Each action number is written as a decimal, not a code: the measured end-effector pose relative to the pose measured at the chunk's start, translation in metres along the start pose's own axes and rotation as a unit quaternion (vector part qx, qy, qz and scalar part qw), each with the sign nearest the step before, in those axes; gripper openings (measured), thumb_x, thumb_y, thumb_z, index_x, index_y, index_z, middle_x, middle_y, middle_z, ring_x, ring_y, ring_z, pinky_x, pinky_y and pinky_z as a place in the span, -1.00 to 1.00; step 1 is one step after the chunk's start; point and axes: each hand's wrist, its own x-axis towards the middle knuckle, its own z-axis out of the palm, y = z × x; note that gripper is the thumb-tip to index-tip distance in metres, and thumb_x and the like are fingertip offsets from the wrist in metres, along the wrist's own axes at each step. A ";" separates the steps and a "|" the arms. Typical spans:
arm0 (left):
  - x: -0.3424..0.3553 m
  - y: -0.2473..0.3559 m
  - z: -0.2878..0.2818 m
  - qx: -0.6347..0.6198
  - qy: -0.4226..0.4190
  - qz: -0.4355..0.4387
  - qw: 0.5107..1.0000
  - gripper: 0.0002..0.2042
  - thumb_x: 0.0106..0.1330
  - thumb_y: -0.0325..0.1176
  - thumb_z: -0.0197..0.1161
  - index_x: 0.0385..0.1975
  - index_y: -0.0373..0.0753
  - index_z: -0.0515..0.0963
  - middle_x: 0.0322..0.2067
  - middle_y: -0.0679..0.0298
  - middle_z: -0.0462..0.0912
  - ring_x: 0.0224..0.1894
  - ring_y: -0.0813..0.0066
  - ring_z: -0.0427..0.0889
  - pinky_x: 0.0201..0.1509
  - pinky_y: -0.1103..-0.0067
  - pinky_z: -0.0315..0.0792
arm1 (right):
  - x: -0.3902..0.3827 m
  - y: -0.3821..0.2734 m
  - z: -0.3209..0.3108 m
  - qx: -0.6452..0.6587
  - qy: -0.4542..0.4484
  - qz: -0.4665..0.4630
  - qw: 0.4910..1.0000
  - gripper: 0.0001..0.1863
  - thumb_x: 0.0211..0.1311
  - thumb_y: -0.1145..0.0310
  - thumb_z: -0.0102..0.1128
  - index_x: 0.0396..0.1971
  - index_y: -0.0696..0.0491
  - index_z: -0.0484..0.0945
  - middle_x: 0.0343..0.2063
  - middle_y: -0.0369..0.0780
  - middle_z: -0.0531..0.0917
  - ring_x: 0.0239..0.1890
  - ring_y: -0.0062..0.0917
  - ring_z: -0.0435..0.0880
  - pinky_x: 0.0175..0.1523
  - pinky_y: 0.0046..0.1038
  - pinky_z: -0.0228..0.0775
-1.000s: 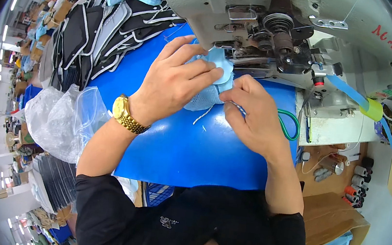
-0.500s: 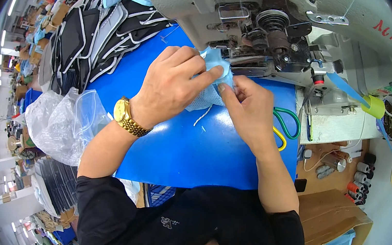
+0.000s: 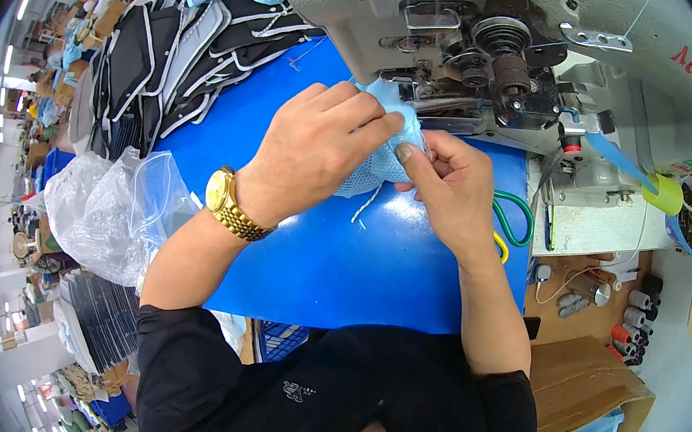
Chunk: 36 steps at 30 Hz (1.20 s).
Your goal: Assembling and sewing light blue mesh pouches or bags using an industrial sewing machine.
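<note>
A light blue mesh fabric piece (image 3: 374, 173) is between my hands, right by the needle area of a grey sewing machine (image 3: 337, 8). My left hand (image 3: 313, 147), with a gold watch on its wrist, pinches the fabric's upper part from the left. On the right edge, my right hand (image 3: 453, 177) grips the fabric between thumb and fingers. A white cord end (image 3: 364, 207) hangs from the fabric's lower edge over the blue tabletop (image 3: 339, 276). My left fingers hide part of the fabric.
Black pieces with white piping (image 3: 145, 62) are heaped at the far left, near a clear plastic bag (image 3: 97, 203). Green-handled scissors (image 3: 525, 221) lie right of my right hand. Blue tape (image 3: 617, 154) runs through a yellow-green roll (image 3: 662, 189). A cardboard box (image 3: 594, 376) stands at lower right.
The view has shifted slightly. Both hands still hold the fabric, and more of its upper part shows between them. My right thumb has moved along its edge.
</note>
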 end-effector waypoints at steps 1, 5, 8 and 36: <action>0.000 0.001 0.001 -0.002 -0.013 -0.013 1.000 -0.75 0.05 -0.46 0.20 -0.23 -0.24 0.60 -0.40 0.34 0.49 -0.34 0.44 0.50 -0.34 0.53 0.36 | 0.000 0.000 0.000 -0.001 0.013 0.008 1.000 -0.85 0.23 0.42 0.22 -0.29 0.19 0.63 -0.64 -0.31 0.61 -0.57 -0.72 0.61 -0.49 -0.66 0.40; 0.001 0.003 0.004 0.001 0.004 -0.012 1.000 -0.75 0.04 -0.46 0.20 -0.23 -0.23 0.59 -0.40 0.33 0.49 -0.34 0.43 0.50 -0.36 0.53 0.36 | 0.001 -0.002 -0.002 -0.038 -0.002 0.010 0.999 -0.84 0.23 0.43 0.22 -0.28 0.20 0.63 -0.59 -0.30 0.63 -0.54 -0.71 0.63 -0.47 -0.67 0.44; 0.002 0.006 0.005 0.012 0.001 -0.038 0.999 -0.75 0.04 -0.45 0.20 -0.23 -0.23 0.59 -0.39 0.33 0.49 -0.33 0.42 0.50 -0.35 0.52 0.38 | 0.004 -0.002 0.001 0.033 0.014 -0.008 0.999 -0.84 0.22 0.44 0.23 -0.28 0.21 0.63 -0.57 -0.29 0.65 -0.52 -0.71 0.64 -0.46 -0.66 0.45; 0.010 0.009 -0.002 0.007 0.031 -0.074 0.997 -0.81 -0.03 -0.52 0.25 -0.36 -0.22 0.63 -0.41 0.29 0.57 -0.33 0.33 0.54 -0.21 0.43 0.41 | 0.014 -0.002 -0.005 -0.094 0.058 -0.089 0.990 -0.88 0.08 0.43 0.29 -0.42 0.17 0.67 -0.60 -0.20 0.70 -0.57 -0.62 0.69 -0.45 -0.59 0.46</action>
